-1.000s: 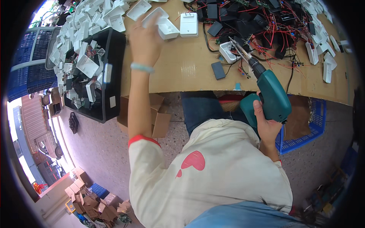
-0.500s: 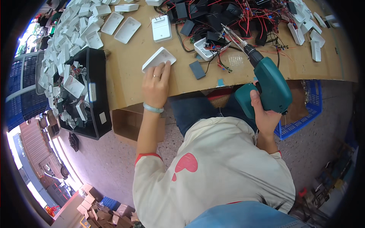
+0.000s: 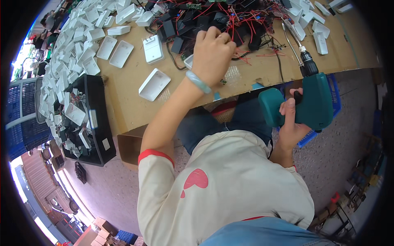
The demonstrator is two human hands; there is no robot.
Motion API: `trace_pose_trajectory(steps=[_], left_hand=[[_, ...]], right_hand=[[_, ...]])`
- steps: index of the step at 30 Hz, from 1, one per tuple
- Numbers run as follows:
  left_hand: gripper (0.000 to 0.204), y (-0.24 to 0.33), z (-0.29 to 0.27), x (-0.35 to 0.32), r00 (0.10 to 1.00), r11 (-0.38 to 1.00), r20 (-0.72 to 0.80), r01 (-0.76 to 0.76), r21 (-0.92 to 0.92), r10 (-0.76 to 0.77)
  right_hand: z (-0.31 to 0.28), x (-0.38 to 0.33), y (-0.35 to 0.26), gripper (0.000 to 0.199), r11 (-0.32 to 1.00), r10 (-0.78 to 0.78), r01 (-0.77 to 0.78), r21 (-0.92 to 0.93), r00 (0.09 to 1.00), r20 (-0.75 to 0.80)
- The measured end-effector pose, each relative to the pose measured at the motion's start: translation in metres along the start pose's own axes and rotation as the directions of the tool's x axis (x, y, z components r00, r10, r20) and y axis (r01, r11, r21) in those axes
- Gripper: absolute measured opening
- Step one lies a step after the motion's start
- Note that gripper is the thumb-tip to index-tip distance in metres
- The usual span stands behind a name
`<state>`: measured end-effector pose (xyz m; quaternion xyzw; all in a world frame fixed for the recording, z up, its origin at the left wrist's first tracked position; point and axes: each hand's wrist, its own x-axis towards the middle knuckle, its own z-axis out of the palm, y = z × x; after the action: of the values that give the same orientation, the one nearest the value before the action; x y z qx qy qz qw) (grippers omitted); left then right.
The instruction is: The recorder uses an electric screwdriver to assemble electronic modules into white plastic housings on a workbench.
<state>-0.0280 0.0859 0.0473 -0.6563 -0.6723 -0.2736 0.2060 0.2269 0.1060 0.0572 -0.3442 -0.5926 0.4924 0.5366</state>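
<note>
My left hand (image 3: 211, 53) reaches over the wooden bench (image 3: 131, 110) with curled fingers. It rests at the edge of a tangle of black modules with red wires (image 3: 213, 20), over a small white part (image 3: 188, 61) that it mostly hides. I cannot tell whether it grips anything. An open white plastic shell (image 3: 154, 84) lies alone on the bench to the left of that forearm. My right hand (image 3: 289, 123) holds a teal cordless screwdriver (image 3: 314, 102) by its grip off the bench's near edge. The long bit (image 3: 292, 39) points out over the bench.
Several white shells (image 3: 82, 37) are heaped at the bench's left end and more (image 3: 316, 28) lie at the right. A black bin of parts (image 3: 88, 119) stands to the left. Under the bench are a cardboard box (image 3: 129, 145) and a blue crate (image 3: 305, 139).
My left hand put the white shell down on the bench and moved right to the pile of wired modules. The screwdriver has dropped lower, toward my lap.
</note>
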Motion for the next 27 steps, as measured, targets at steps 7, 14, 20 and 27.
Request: trace_pose_trajectory(steps=[7,14,20,27], left_hand=[[0.014,-0.026,-0.043,-0.008,0.802,0.593,-0.181,0.247,-0.767,-0.568],[0.035,-0.053,-0.151,-0.07,0.462,0.215,-0.082,0.243,-0.946,-0.883],[0.029,-0.029,-0.175,-0.123,0.5,0.461,-0.077,0.713,-0.529,-0.862],[0.018,-0.023,-0.117,-0.149,0.737,0.75,-0.159,0.661,-0.034,-0.657]], right_hand=[[-0.004,-0.002,0.006,0.03,1.0,0.021,-0.021,0.005,0.999,0.049],[0.001,-0.005,0.01,0.032,0.999,-0.003,0.014,-0.04,0.969,0.249],[0.008,-0.031,0.02,0.032,0.991,0.125,-0.094,-0.092,0.893,0.432],[0.048,-0.043,0.028,0.028,0.984,0.179,-0.141,-0.111,0.765,0.619]])
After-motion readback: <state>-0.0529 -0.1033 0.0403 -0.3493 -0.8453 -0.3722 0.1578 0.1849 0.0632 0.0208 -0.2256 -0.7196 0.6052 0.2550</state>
